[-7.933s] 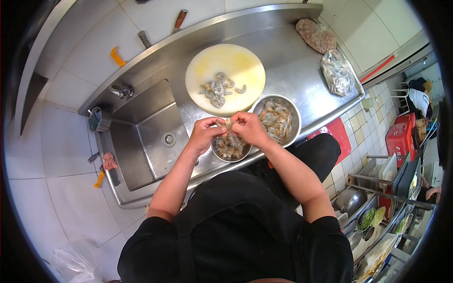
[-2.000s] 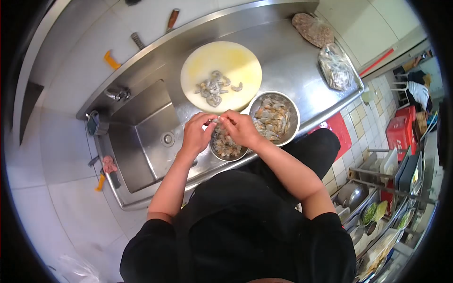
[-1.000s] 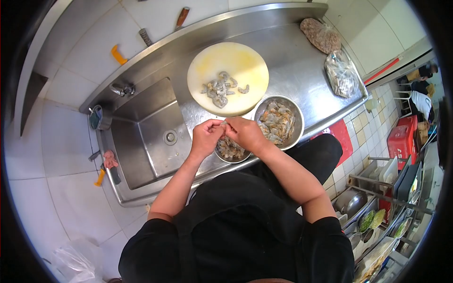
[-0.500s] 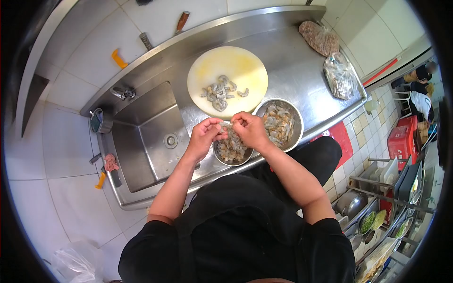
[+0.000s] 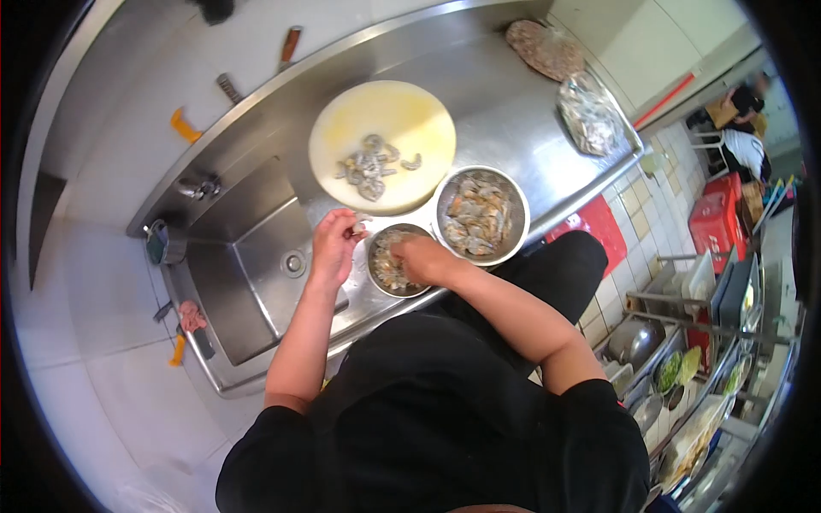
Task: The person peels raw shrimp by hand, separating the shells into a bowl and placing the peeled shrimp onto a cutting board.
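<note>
My left hand is raised just left of the smaller metal bowl, its fingertips closed on a small shrimp. My right hand reaches down into that bowl, over a pile of pale shrimp shells; its fingertips are hidden. Beside it on the right stands a larger metal bowl full of shrimp. Behind the bowls lies a round cutting board, with a heap of grey peeled shrimp and a single shrimp apart from it.
A steel sink with a faucet is on the left. Two filled plastic bags lie at the counter's far right. A knife handle shows along the back edge. Racks and people are at right.
My hands have parted: the left stays raised with the shrimp, while the right has dropped into the smaller bowl. The whole view has shifted slightly with my head.
</note>
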